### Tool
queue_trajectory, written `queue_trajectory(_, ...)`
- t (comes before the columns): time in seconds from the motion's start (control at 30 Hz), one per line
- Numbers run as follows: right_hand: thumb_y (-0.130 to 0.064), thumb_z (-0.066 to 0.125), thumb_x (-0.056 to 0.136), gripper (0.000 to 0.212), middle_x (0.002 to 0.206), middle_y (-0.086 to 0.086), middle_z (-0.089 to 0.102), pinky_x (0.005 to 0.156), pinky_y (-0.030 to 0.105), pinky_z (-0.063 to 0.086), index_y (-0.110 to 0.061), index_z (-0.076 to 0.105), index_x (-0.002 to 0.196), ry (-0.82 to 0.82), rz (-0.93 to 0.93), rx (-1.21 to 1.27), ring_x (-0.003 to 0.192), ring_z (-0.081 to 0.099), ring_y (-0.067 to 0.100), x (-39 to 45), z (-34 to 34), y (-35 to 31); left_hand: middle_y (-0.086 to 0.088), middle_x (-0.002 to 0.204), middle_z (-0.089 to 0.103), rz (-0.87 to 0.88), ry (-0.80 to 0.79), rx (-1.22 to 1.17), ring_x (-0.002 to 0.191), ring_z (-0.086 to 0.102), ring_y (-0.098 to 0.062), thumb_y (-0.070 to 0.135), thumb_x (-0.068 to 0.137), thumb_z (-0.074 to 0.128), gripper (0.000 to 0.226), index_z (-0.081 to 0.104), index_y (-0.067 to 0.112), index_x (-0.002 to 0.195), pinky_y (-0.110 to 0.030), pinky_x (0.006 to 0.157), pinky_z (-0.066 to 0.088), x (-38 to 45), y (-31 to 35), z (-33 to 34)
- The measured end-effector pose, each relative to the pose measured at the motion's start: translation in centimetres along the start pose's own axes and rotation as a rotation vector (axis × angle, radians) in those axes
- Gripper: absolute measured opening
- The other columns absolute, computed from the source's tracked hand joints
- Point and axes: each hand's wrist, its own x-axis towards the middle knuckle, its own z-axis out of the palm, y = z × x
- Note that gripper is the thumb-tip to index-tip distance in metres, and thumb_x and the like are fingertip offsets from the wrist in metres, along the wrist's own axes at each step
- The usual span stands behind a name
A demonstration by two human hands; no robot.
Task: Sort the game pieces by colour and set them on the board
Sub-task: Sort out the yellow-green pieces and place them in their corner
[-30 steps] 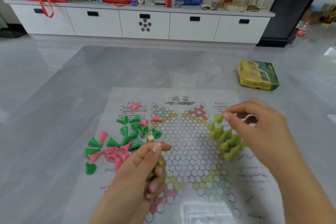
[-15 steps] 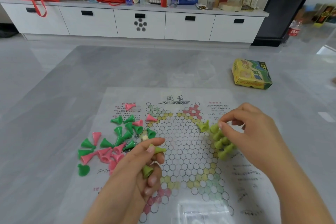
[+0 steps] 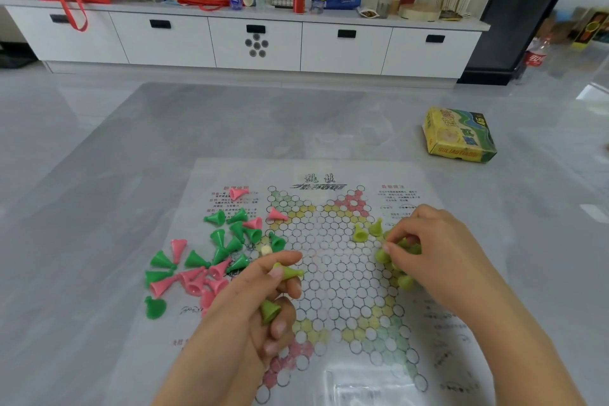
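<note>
A printed paper board (image 3: pixel 333 277) with a hexagonal star field is spread flat on the grey tabletop (image 3: pixel 164 148). Two yellow-green cone pieces are held in the left hand (image 3: pixel 260 300): one piece (image 3: pixel 288 272) is pinched between thumb and forefinger over the board's left-centre, and a second piece (image 3: pixel 269 311) is tucked under the curled lower fingers. The right hand (image 3: pixel 428 254) is lowered onto a cluster of yellow-green pieces (image 3: pixel 390 260) at the board's right side, its fingertips closed on one of them. Two more yellow-green pieces (image 3: pixel 367 230) stand just left of that hand. Dark green pieces (image 3: pixel 230 241) and pink pieces (image 3: pixel 197 280) are scattered, mostly tipped over, across the board's left margin. A yellow-green box (image 3: pixel 458 137) lies well apart on the tabletop.
</note>
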Motion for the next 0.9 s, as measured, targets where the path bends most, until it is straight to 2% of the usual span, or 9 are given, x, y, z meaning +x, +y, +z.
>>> queue_trajectory(0.07, -0.026, 0.063, 0.082, 0.007, 0.078, -0.012, 0.047, 0.063, 0.015, 0.036, -0.026, 0.063, 0.075, -0.008, 0.009, 0.008, 0.087, 0.048, 0.010, 0.0, -0.1, 0.0, -0.007, 0.052, 0.053, -0.001, 0.007, -0.001, 0.028, 0.032, -0.009, 0.012, 0.062, 0.050, 0.028, 0.065, 0.004, 0.084, -0.010, 0.027, 0.024, 0.0, 0.0, 0.0)
queue_trajectory(0.17, -0.026, 0.063, 0.082, 0.008, 0.080, -0.012, 0.048, 0.067, 0.019, 0.039, -0.027, 0.063, 0.074, -0.026, 0.019, 0.019, 0.088, 0.049, 0.010, -0.1, -0.1, -0.1, -0.008, 0.052, 0.053, 0.008, 0.015, -0.019, 0.027, 0.033, -0.009, 0.011, 0.062, 0.050, 0.025, 0.068, 0.004, 0.077, -0.011, 0.026, 0.024, 0.1, -0.1, 0.0)
queue_trajectory(0.27, -0.026, 0.062, 0.083, 0.006, 0.082, -0.012, 0.049, 0.072, 0.023, 0.044, -0.028, 0.065, 0.078, -0.037, 0.019, 0.039, 0.089, 0.050, 0.011, -0.2, -0.4, -0.2, -0.008, 0.051, 0.053, 0.012, 0.019, -0.023, 0.027, 0.032, -0.009, 0.011, 0.061, 0.049, 0.027, 0.065, 0.003, 0.082, -0.009, 0.027, 0.024, 0.1, -0.1, -0.1)
queue_trajectory(0.4, -0.028, 0.060, 0.085, 0.006, 0.083, -0.013, 0.050, 0.065, 0.010, 0.033, -0.031, 0.064, 0.088, -0.041, -0.008, 0.070, 0.085, 0.048, 0.003, -0.4, -1.2, -0.4, -0.008, 0.052, 0.053, 0.012, 0.016, -0.023, 0.027, 0.032, -0.009, 0.012, 0.062, 0.049, 0.027, 0.065, 0.003, 0.083, -0.009, 0.027, 0.024, 0.2, -0.2, -0.1)
queue_trajectory(0.53, -0.024, 0.057, 0.086, 0.010, 0.082, -0.014, 0.050, 0.064, 0.011, 0.031, -0.029, 0.065, 0.087, 0.092, -0.017, 0.077, 0.080, 0.044, 0.004, 0.1, -0.9, -1.3, -0.009, 0.052, 0.053, 0.008, 0.017, -0.021, 0.026, 0.033, -0.010, 0.011, 0.063, 0.049, 0.027, 0.065, 0.003, 0.082, -0.010, 0.028, 0.023, 0.2, -0.2, -0.1)
queue_trajectory(0.67, -0.024, 0.063, 0.082, 0.015, 0.105, -0.003, 0.054, 0.085, 0.031, 0.027, -0.021, 0.069, 0.095, 0.251, -0.004, -0.097, 0.108, 0.042, 0.021, 0.7, 1.5, -2.7, -0.009, 0.052, 0.053, 0.014, 0.009, -0.025, 0.027, 0.032, -0.010, 0.012, 0.061, 0.049, 0.027, 0.066, 0.003, 0.080, -0.009, 0.029, 0.023, 0.0, -0.1, -0.3)
queue_trajectory(0.77, -0.035, 0.061, 0.082, 0.026, 0.139, 0.006, 0.038, 0.109, 0.048, 0.012, -0.022, 0.065, 0.105, 0.139, 0.088, -0.223, 0.134, 0.021, 0.027, 0.9, 2.6, -3.5, -0.009, 0.051, 0.053, 0.028, 0.010, -0.028, 0.026, 0.032, -0.010, 0.011, 0.062, 0.049, 0.026, 0.067, 0.003, 0.078, -0.011, 0.028, 0.023, -0.1, 0.1, -0.7)
queue_trajectory(0.83, -0.041, 0.054, 0.085, 0.027, 0.150, 0.003, 0.019, 0.112, 0.052, -0.001, -0.028, 0.058, 0.109, 0.059, 0.137, -0.292, 0.141, 0.002, 0.025, 1.0, 2.7, -3.4, -0.010, 0.051, 0.053, 0.031, 0.006, -0.036, 0.026, 0.031, -0.010, 0.010, 0.063, 0.048, 0.026, 0.067, 0.002, 0.078, -0.011, 0.027, 0.023, -0.1, 0.2, -0.9)
queue_trajectory(0.9, -0.041, 0.053, 0.087, 0.021, 0.152, 0.001, 0.014, 0.112, 0.053, -0.005, -0.029, 0.056, 0.104, 0.041, 0.155, -0.316, 0.141, -0.004, 0.024, 1.1, 2.7, -3.3, -0.010, 0.050, 0.053, 0.036, -0.001, -0.038, 0.025, 0.031, -0.010, 0.009, 0.063, 0.047, 0.027, 0.064, 0.000, 0.083, -0.011, 0.027, 0.023, -0.1, 0.3, -1.1)
